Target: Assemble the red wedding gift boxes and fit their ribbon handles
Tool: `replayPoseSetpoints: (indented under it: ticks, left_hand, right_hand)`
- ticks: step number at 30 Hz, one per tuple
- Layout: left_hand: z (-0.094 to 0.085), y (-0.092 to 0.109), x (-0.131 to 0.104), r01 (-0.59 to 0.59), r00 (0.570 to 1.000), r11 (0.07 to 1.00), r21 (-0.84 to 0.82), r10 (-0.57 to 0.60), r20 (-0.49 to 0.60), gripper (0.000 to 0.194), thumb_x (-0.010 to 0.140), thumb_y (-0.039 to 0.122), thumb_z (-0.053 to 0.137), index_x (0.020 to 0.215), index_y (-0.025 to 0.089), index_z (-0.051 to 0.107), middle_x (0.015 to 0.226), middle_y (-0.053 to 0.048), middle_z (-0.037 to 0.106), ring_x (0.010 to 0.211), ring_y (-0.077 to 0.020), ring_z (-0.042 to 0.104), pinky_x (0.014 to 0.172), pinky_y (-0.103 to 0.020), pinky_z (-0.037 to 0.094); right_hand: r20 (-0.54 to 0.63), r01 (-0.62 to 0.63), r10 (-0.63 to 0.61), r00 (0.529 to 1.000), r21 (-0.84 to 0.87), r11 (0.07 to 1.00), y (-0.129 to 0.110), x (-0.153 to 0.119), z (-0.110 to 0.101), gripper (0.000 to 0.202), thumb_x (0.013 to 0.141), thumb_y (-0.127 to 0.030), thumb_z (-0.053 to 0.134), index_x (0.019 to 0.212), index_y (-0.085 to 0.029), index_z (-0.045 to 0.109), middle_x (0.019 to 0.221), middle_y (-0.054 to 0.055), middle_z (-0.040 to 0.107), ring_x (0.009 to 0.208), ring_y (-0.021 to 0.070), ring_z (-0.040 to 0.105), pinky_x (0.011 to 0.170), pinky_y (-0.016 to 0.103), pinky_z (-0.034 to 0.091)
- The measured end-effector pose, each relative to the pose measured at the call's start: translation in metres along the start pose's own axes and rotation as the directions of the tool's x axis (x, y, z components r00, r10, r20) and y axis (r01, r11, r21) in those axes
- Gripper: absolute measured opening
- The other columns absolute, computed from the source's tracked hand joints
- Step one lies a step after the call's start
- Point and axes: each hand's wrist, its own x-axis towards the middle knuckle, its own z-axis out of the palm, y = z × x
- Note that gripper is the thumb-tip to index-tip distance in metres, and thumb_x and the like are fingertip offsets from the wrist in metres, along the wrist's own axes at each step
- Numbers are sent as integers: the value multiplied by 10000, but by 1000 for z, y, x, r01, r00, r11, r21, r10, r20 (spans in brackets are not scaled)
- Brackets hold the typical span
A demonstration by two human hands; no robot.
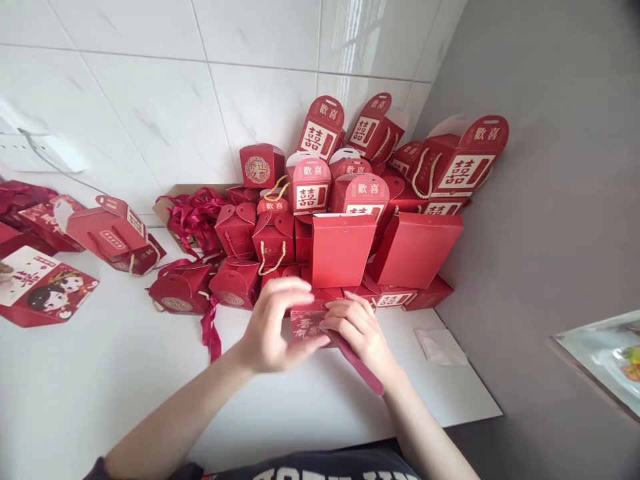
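In front of me on the white table is a red gift box with pale writing on its face, partly covered by my hands. My right hand is closed over its right side, fingers bent across the top. A long darker red flap slants out under that hand toward me. My left hand is at the box's left side, thumb apart from the curved fingers, with nothing seen between them. Whether the left thumb touches the box I cannot tell. Just behind stands a plain red box.
Stacked red gift boxes with rope handles fill the back against the tiled wall. A carton of red ribbons stands left of them. More boxes lie far left. A folded tissue lies right, near the grey wall.
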Motion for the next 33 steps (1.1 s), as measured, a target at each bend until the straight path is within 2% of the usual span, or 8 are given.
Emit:
replayPoseSetpoints:
  ticks: [3, 7, 9, 12, 15, 21, 25, 33]
  left_hand:
    - [7, -22, 3, 129, 974, 989, -69, -113, 199, 648, 737, 391, 832, 1269, 200, 515, 1213, -122, 639, 1141, -270, 632, 987, -412, 532]
    - [11, -35, 0, 373, 879, 918, -136, -302, 369, 608, 799, 325, 786, 1314, 223, 478, 979, -40, 725, 918, -208, 713, 872, -339, 565]
    - [12, -36, -2, 365, 878, 917, -159, -282, 388, 602, 826, 311, 761, 1352, 236, 477, 1007, -38, 734, 915, -196, 718, 863, -315, 566]
    - [12, -37, -1, 240, 907, 955, -176, -155, 392, 493, 873, 257, 708, 1342, 255, 557, 1183, -61, 704, 1041, -196, 694, 924, -302, 547]
    - [14, -41, 1, 170, 919, 965, -202, -81, 385, 320, 893, 241, 684, 1213, 233, 684, 1070, -57, 722, 964, -176, 699, 869, -275, 555]
    - [23, -39, 1, 194, 930, 959, -206, -113, 350, 176, 913, 254, 655, 1036, 198, 768, 1021, -66, 731, 920, -168, 704, 853, -269, 557]
    - [27, -33, 0, 295, 899, 927, -233, -187, 396, 171, 912, 240, 643, 1014, 186, 770, 981, -35, 783, 890, -161, 739, 788, -218, 564]
    - [27, -29, 0, 281, 899, 941, -187, -190, 395, 180, 895, 219, 636, 992, 205, 788, 935, -15, 796, 822, -166, 753, 735, -218, 564]
  right_hand:
    - [-101, -51, 62, 993, 102, 993, 1, 0, 1, 203, 959, -85, 573, 1071, -246, 626, 979, 36, 680, 1055, 201, 654, 1144, 540, 372]
    - [-141, -124, 168, 976, 277, 953, 0, 1, -1, 203, 934, -71, 604, 1039, -241, 643, 1002, 58, 654, 999, 189, 657, 911, 372, 554]
    - [-132, -113, 158, 979, 297, 948, 1, 1, -1, 230, 929, -58, 607, 1060, -243, 649, 1011, 60, 650, 962, 179, 659, 834, 329, 561]
    - [-106, -93, 127, 986, 279, 956, 4, 0, 1, 252, 936, -59, 600, 1095, -247, 651, 1026, 65, 651, 958, 184, 655, 834, 339, 550]
    - [-112, -112, 146, 983, 265, 958, 7, -1, 4, 241, 937, -72, 609, 1089, -253, 656, 1039, 66, 660, 978, 193, 653, 849, 352, 544]
    - [-207, -134, 197, 958, 284, 949, 7, 1, 6, 197, 910, -84, 657, 1020, -247, 661, 997, 53, 707, 938, 196, 680, 826, 357, 535]
    - [-304, -138, 155, 940, 76, 988, 7, 1, 5, 167, 870, -114, 724, 945, -253, 669, 886, 12, 762, 858, 211, 668, 865, 418, 438]
    - [-92, -113, 104, 990, -104, 988, 0, -1, 0, 192, 930, -62, 600, 980, -244, 636, 945, 2, 781, 796, 174, 649, 776, 360, 380]
